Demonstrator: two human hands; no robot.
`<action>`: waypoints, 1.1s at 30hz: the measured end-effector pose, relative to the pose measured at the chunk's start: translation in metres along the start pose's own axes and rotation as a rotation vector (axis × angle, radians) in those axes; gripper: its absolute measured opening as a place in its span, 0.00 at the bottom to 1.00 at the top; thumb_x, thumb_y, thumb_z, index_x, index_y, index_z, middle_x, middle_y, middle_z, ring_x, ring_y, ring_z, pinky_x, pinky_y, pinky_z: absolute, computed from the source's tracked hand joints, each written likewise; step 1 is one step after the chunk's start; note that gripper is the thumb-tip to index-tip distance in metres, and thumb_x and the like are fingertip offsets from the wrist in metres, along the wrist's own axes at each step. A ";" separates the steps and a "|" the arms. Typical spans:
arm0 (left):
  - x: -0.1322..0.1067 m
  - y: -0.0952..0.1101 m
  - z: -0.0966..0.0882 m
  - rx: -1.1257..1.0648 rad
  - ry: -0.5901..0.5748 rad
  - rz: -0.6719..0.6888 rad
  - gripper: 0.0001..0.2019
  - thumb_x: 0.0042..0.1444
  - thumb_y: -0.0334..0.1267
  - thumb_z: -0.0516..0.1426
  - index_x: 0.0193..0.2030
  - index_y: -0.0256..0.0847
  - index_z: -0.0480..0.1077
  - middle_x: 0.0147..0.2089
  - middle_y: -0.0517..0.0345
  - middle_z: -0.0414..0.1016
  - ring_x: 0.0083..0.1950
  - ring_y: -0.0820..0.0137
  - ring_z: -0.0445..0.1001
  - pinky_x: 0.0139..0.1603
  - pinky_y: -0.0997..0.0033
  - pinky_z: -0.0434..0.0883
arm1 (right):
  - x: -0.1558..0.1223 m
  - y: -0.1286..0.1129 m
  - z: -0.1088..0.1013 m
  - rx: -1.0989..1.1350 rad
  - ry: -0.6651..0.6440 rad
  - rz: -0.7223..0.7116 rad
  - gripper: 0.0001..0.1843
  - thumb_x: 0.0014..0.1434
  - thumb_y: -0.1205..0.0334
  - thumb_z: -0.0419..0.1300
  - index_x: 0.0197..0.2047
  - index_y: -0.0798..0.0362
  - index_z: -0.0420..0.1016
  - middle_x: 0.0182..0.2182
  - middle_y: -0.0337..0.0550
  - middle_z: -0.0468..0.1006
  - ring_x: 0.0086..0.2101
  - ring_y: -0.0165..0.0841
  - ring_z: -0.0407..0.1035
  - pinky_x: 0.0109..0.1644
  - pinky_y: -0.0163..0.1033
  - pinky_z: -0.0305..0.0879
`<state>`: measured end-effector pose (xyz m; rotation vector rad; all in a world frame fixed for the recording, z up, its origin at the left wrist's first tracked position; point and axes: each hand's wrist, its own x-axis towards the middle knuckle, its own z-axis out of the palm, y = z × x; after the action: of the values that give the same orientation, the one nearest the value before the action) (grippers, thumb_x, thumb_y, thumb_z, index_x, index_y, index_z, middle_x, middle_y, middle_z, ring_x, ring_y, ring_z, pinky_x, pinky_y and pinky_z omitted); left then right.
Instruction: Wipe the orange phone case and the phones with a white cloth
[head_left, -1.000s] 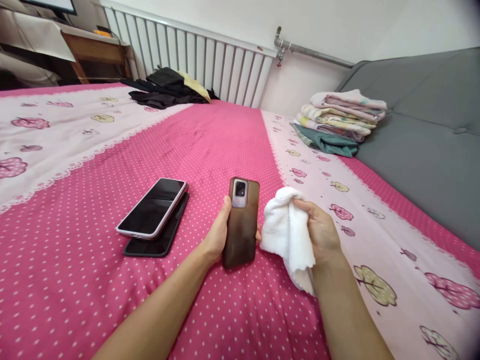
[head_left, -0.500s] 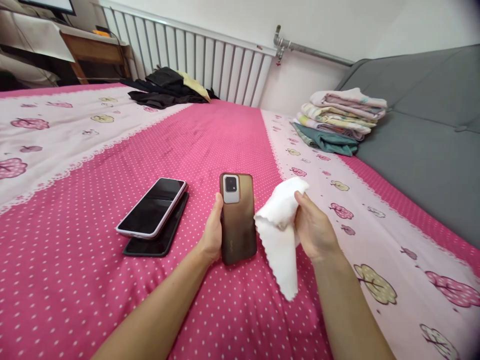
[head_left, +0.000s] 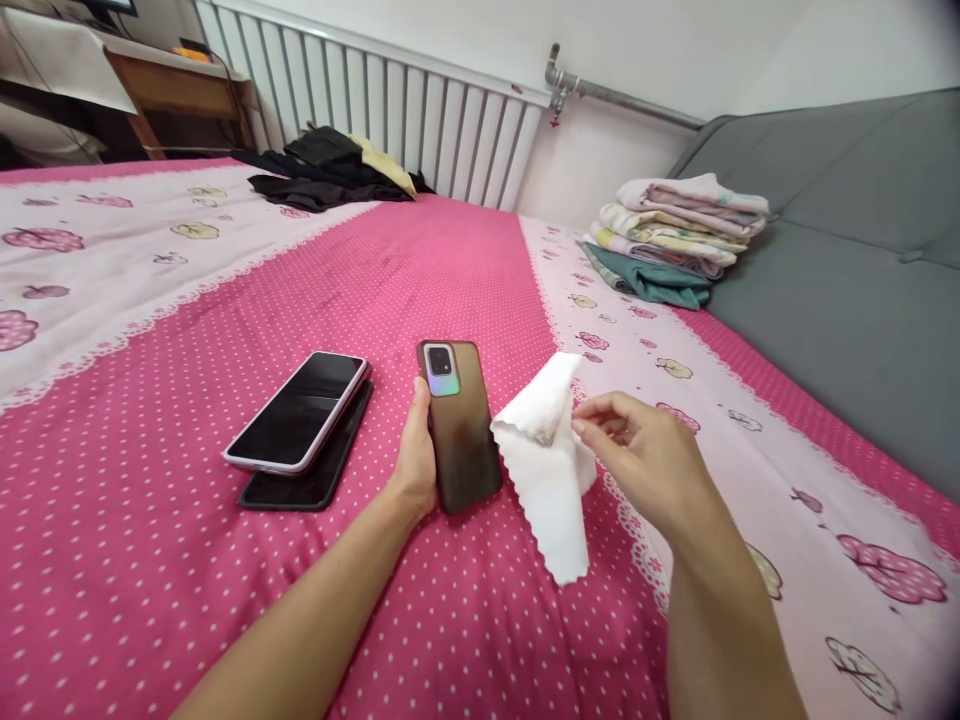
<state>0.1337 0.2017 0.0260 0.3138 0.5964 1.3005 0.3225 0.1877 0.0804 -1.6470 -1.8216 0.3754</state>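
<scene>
My left hand (head_left: 417, 450) grips a smartphone (head_left: 466, 435) in a smoky brown translucent case, thumb along its left edge. The phone's back and camera block face me, tilted slightly left, and the fingers behind it are hidden. To its right, a white cloth (head_left: 551, 490) with a scalloped edge hangs folded, a greyish smudge near its middle. My right hand (head_left: 634, 445) pinches the cloth's right side between thumb and fingertips. Left of my hands, a phone with a pale rim (head_left: 300, 410) lies screen up, partly over a black phone-shaped slab (head_left: 330, 480).
A pink dotted bedspread (head_left: 435, 270) lies underneath. Dark clothes (head_left: 322, 170) are heaped near a white radiator (head_left: 375, 90). Folded fabrics (head_left: 675, 235) are stacked at right against a grey padded headboard (head_left: 840, 230). A wooden desk (head_left: 180, 95) stands at the far left.
The phone in my left hand has shifted slightly left and tilted, its camera block now gleaming. My right hand has turned and moved from a broader hold to a fingertip pinch on the cloth.
</scene>
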 end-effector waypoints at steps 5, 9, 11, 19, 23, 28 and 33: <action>0.001 -0.001 -0.002 0.020 -0.008 -0.016 0.32 0.57 0.61 0.43 0.41 0.35 0.75 0.35 0.50 0.78 0.30 0.66 0.75 0.36 0.65 0.73 | -0.009 -0.011 0.006 -0.155 -0.061 -0.036 0.08 0.51 0.59 0.60 0.36 0.50 0.73 0.26 0.38 0.77 0.26 0.33 0.71 0.29 0.37 0.62; 0.001 -0.002 -0.005 0.040 -0.013 -0.029 0.32 0.56 0.62 0.44 0.39 0.35 0.75 0.33 0.50 0.78 0.30 0.65 0.75 0.36 0.65 0.73 | -0.004 -0.010 0.022 -0.369 -0.040 0.108 0.19 0.46 0.51 0.64 0.40 0.51 0.70 0.25 0.39 0.78 0.27 0.40 0.72 0.25 0.37 0.57; 0.000 -0.002 -0.005 0.058 -0.019 -0.030 0.33 0.56 0.63 0.43 0.39 0.34 0.75 0.33 0.49 0.78 0.30 0.65 0.75 0.36 0.66 0.72 | -0.001 -0.009 0.025 -0.373 -0.079 0.116 0.14 0.49 0.52 0.62 0.38 0.50 0.72 0.26 0.40 0.79 0.30 0.41 0.73 0.27 0.38 0.57; -0.002 -0.003 -0.008 0.131 -0.270 -0.102 0.41 0.54 0.67 0.38 0.41 0.30 0.74 0.33 0.42 0.78 0.32 0.61 0.76 0.38 0.63 0.71 | -0.002 -0.008 0.016 -0.175 0.489 -0.038 0.10 0.59 0.59 0.54 0.35 0.53 0.74 0.29 0.44 0.78 0.29 0.36 0.72 0.35 0.41 0.66; 0.000 -0.005 -0.012 0.138 -0.331 -0.120 0.42 0.53 0.68 0.38 0.42 0.28 0.73 0.35 0.40 0.78 0.34 0.58 0.76 0.40 0.61 0.70 | -0.002 -0.012 0.019 -0.055 0.785 -0.181 0.08 0.61 0.63 0.52 0.38 0.55 0.71 0.33 0.46 0.77 0.31 0.33 0.71 0.37 0.39 0.68; -0.001 -0.007 -0.015 0.075 -0.415 -0.178 0.41 0.53 0.67 0.39 0.51 0.30 0.70 0.36 0.43 0.78 0.37 0.59 0.76 0.45 0.59 0.69 | 0.001 -0.011 0.029 0.233 0.777 -0.301 0.05 0.59 0.65 0.57 0.38 0.55 0.71 0.33 0.43 0.78 0.24 0.28 0.70 0.29 0.34 0.68; -0.004 -0.013 -0.018 0.117 -0.489 -0.283 0.39 0.55 0.65 0.40 0.50 0.31 0.70 0.34 0.45 0.77 0.34 0.62 0.76 0.43 0.62 0.68 | -0.002 -0.014 0.043 0.195 0.546 -0.437 0.05 0.58 0.68 0.58 0.39 0.53 0.73 0.34 0.40 0.79 0.30 0.29 0.73 0.34 0.35 0.72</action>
<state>0.1334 0.1927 0.0057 0.6009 0.2859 0.8734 0.2849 0.1920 0.0561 -1.0426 -1.5985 -0.0862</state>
